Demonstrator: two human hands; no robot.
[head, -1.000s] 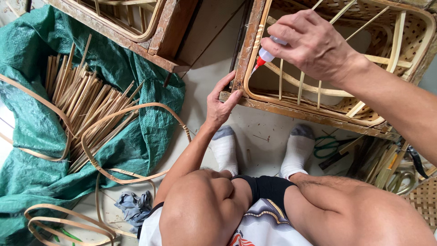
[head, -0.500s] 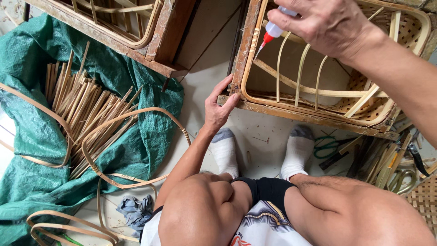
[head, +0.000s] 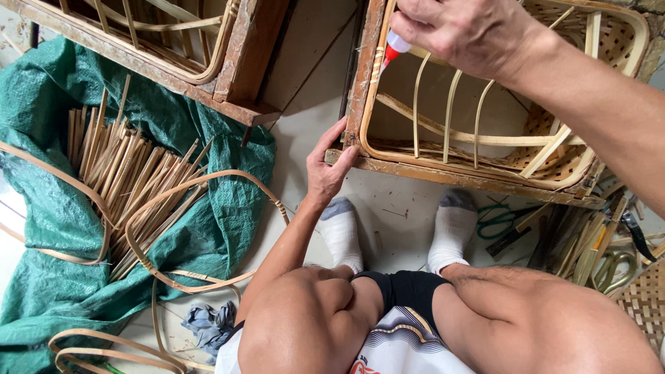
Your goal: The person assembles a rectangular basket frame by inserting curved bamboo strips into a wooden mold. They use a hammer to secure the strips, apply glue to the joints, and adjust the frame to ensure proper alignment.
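Near me: knees and white socks (head: 339, 232) on the floor, just short of the frame (head: 443, 173).

Left hand (head: 325, 166) is clamped on the frame's near-left corner, thumb up the side rail, fingers over the bottom rail. Same spot as half a second ago, so it's bracing only.

Right hand (head: 464, 31) is closed around a small glue bottle (head: 391, 48). The red nozzle points down-left and touches, or nearly touches, the frame's left rim where the cane hoop is lashed. A second ago that nozzle sat lower on the same rim; it has since moved toward the far end. My read: the glue line is being worked along the joint, near end done, far end in progress.

Inside the frame: bent ribs (head: 450, 114) standing upright, woven panel (head: 609, 41) beyond them.

Left of the frame: loose strips (head: 131, 173) and cane loops on a green tarp (head: 48, 208). Second frame (head: 166, 48) lies farther off, top left.

Right of the frame: scissors (head: 495, 221), hand tools.
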